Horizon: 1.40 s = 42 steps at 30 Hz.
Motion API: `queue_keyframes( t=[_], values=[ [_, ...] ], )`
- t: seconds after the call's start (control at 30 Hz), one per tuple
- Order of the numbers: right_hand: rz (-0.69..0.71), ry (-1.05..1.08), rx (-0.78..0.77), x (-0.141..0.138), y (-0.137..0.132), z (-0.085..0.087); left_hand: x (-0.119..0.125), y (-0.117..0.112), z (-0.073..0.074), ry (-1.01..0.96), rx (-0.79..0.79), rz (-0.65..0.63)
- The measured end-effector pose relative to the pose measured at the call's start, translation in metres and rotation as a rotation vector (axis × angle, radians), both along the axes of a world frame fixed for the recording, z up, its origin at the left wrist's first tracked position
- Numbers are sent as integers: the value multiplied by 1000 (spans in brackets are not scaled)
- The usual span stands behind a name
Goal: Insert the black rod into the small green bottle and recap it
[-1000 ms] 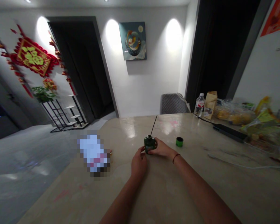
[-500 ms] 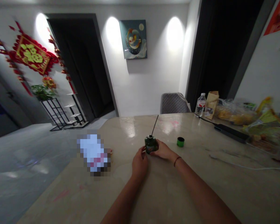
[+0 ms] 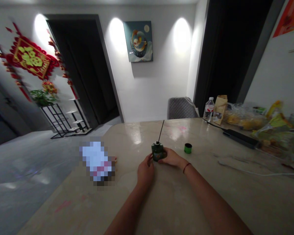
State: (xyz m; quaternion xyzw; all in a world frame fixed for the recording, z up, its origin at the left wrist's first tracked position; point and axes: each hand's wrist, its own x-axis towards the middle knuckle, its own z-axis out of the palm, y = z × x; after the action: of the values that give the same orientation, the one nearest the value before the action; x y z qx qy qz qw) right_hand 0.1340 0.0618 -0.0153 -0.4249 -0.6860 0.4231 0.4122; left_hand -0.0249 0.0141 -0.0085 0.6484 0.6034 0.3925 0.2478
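Note:
A small dark green bottle [image 3: 157, 151] stands upright on the table, with one thin dark stick [image 3: 161, 132] rising from its neck and leaning slightly right. My right hand [image 3: 174, 158], a thin dark red cord at its wrist, wraps the bottle's right side. From the left, my left hand [image 3: 146, 170] closes its fingertips against the bottle's lower side; its fingers are partly hidden. To the right of my hands sits a green cap [image 3: 188, 148], its dark open side up.
A blurred-out phone-like object [image 3: 96, 161] lies on the table [image 3: 176, 209] at left. A water bottle [image 3: 209, 110], a paper bag [image 3: 220, 109], a black power strip [image 3: 240, 138], plastic bags of food and a white cable [image 3: 250, 172] are at right. A grey chair [image 3: 181, 108] stands behind.
The view has shifted slightly, so everything sits a little further left. Both hands stay on the bottle, and the stick still stands in its neck.

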Motion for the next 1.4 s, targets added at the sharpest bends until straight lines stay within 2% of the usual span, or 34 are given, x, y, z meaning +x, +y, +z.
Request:
queue_keyframes(
  t=[0.13,0.33,0.6,0.73,0.93,1.07,1.4],
  values=[
    [-170,-89,15,-1,-3,-2,2,-1,3,98,0,16],
    [-300,-173,75,-7,-12,-2,4,-3,6,200,-19,45],
    [-265,-149,80,-4,-19,-2,3,-6,8,200,-39,47],
    [-260,-163,135,-6,-20,-2,4,-6,8,197,-15,49],
    [-339,-205,172,-13,-22,-1,3,-5,7,219,-31,34],
    [-394,-241,191,-17,-22,-1,5,-6,7,303,-20,19],
    [-403,-295,168,-12,13,-5,8,-6,2,517,3,-12]
  ],
)
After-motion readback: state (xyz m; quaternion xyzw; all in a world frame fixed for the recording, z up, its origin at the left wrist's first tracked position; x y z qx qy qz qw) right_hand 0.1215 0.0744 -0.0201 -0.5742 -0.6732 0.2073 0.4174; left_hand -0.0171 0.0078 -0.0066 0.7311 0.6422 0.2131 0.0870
